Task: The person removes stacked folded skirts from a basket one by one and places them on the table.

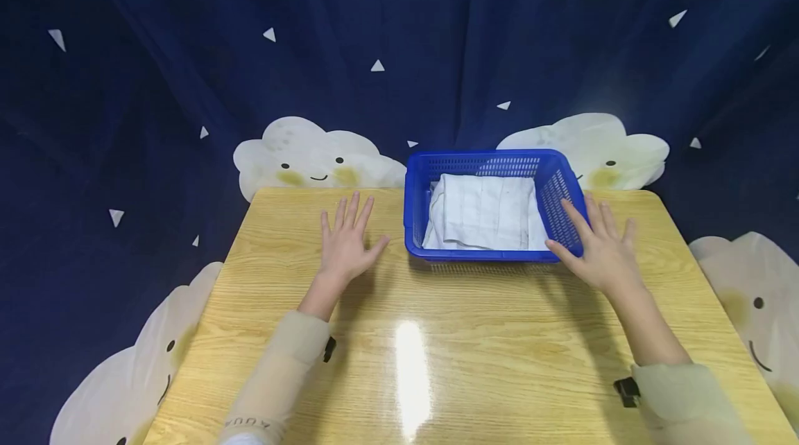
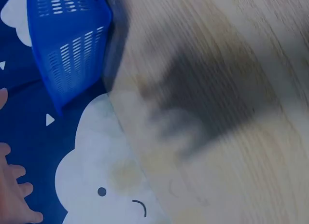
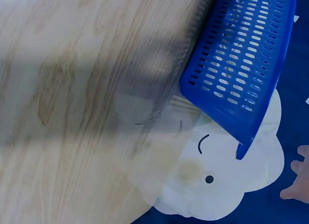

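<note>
A blue plastic basket (image 1: 487, 256) with slotted walls stands at the back of the wooden table, right of its middle. Inside lies a white folded cloth (image 1: 490, 213), flat with a smaller folded layer on top. My left hand (image 1: 346, 247), fingers spread, hovers over the table left of the basket and holds nothing. At the basket's right end, my right hand (image 1: 602, 254) has its fingers spread too; thumb and forefinger overlap the rim in the head view. Each wrist view shows fingertips at its outer edge, apart from the slotted basket wall (image 3: 231, 64).
The pale wooden table (image 1: 499, 348) has rounded back corners and carries a bright light reflection near the front. Behind and beside it hangs a dark blue curtain (image 1: 324, 29) with white triangles and smiling clouds (image 1: 312, 154). The basket stands close to the table's back edge.
</note>
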Motion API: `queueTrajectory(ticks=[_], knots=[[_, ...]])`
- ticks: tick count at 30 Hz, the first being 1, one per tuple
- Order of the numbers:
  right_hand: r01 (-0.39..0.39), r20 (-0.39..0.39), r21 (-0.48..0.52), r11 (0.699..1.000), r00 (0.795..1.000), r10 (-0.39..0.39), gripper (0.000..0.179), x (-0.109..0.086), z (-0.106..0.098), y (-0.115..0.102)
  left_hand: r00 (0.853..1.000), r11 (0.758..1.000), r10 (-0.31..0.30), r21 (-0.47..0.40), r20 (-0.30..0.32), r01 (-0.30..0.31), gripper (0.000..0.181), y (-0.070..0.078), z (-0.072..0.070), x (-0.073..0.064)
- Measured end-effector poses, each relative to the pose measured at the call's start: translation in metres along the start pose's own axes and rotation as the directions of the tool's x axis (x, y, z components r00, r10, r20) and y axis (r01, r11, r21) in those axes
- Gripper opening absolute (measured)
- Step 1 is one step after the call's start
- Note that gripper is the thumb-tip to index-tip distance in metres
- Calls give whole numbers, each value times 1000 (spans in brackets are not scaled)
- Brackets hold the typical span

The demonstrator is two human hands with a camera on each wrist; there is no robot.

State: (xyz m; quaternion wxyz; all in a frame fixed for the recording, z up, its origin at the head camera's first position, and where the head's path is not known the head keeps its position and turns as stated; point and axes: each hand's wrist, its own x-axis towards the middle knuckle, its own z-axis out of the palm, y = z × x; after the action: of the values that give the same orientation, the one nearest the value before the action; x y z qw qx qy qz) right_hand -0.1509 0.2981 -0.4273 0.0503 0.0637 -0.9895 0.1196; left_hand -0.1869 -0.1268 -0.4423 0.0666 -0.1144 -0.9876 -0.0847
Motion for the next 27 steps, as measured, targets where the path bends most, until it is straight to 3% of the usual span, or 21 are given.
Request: queueTrajectory(ticks=[9,18,27], knots=[[8,-98,57,998,995,-3,77,8,12,-1,990,994,29,-104,-139,-43,74,8,15,10],[11,-161,131,991,987,10,73,20,19,-6,954,972,97,-178,-283,-152,67,23,32,21],[9,-177,166,986,984,21,74,29,27,-6,961,963,99,-220,-257,-158,67,36,43,31]])
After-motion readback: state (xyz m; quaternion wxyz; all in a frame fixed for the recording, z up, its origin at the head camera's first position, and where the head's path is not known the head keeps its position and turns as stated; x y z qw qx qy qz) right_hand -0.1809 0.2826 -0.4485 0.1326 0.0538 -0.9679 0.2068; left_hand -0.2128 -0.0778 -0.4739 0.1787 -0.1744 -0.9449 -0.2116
